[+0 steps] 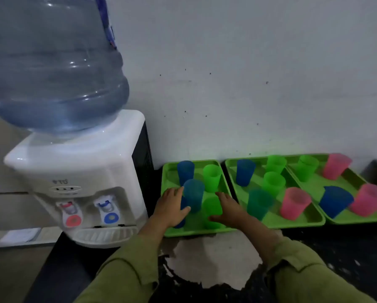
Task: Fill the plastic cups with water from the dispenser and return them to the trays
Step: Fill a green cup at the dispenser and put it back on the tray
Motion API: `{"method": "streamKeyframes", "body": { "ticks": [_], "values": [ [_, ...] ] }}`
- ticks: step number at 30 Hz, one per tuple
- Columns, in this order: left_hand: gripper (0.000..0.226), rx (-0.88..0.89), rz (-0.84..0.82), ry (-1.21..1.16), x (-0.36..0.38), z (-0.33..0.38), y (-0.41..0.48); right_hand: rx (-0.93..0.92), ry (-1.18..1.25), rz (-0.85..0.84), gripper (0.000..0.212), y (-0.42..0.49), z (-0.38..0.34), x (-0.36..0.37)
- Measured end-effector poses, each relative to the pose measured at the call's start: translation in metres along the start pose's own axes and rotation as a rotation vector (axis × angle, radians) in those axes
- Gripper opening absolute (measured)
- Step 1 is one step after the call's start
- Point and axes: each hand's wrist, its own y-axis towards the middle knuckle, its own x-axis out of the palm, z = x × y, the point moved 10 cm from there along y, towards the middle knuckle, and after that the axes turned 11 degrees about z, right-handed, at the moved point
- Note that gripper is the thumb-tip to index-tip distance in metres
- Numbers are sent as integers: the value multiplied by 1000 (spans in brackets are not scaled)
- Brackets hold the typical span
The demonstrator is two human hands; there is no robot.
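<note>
As left hand point(172, 206), right hand point(229, 207) hold cups point(211, 205): three trays point(169, 173), fourteen cups.

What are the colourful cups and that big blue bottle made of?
The cups look like thin, matte plastic: light glows through their walls. The big bottle looks like hard, glossy, clear bluish plastic: it has bright glints and moulded ridges, and water shows inside.
</note>
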Motion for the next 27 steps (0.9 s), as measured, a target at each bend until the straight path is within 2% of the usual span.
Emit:
{"method": "streamKeyframes", "body": {
  "ticks": [5,10,13,20,24,27],
  "values": [
    [75,41,-50,42,15,-9,2,110,-1,43,100,3,2,11],
    [75,73,-56,54,20,-12,-1,157,13,120,88,5,2,10],
    [74,85,-25,23,12,-9,-4,170,42,140,88,3,1,6],
    [64,141,168,-146,-22,4,-24,112,144,261,87,-8,-24,-34],
    [72,130,166,-242,-22,6,-45,30,223,237,88,-26,-52,-41],
    [78,100,138,-414,-20,7,-63,-22,263,218,88,-38,-75,-39]
  ]
}}
